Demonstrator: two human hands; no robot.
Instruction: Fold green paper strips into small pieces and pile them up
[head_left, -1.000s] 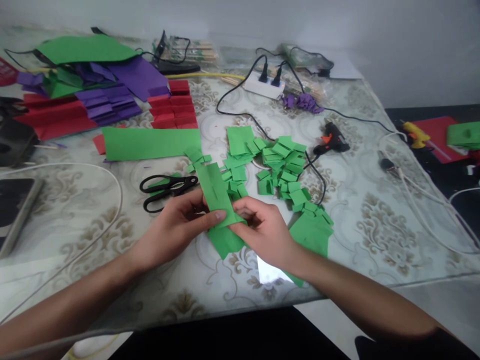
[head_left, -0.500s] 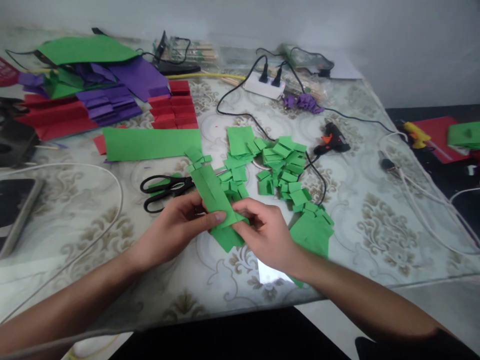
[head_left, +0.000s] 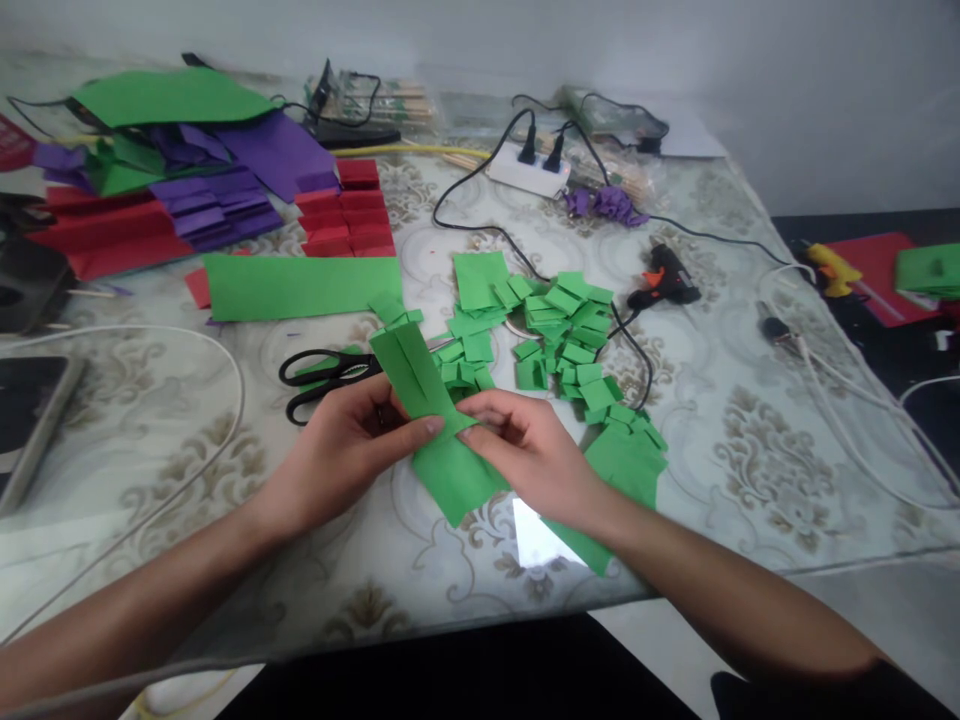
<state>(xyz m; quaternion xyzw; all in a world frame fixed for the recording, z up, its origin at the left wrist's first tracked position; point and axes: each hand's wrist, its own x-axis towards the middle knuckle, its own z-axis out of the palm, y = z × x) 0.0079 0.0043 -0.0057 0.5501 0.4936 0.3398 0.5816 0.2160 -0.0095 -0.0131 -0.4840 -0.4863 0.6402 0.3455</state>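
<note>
A strip of green paper (head_left: 456,478), creased lengthwise in its upper part and spread wider at its lower end, is held over the table. My left hand (head_left: 358,445) pinches its left edge, thumb on top. On the opposite edge, my right hand (head_left: 529,450) grips it between thumb and fingers. Just beyond the left hand lie black-handled scissors (head_left: 330,375), their blades partly covered by green paper. Several small folded green pieces (head_left: 570,330) are heaped behind the right hand, and a larger green sheet (head_left: 626,460) rests beside the right wrist.
A long green strip (head_left: 304,288) lies at left, before red folded paper (head_left: 349,210) and purple folded paper (head_left: 217,208). A black glue gun (head_left: 664,275) sits at right, its cord running near the green pieces. A white power strip (head_left: 529,170) stands behind.
The green strip's lower end has opened out wider and its upper end has tilted left. Both hands keep hold, the right thumb shifting slightly up and left.
</note>
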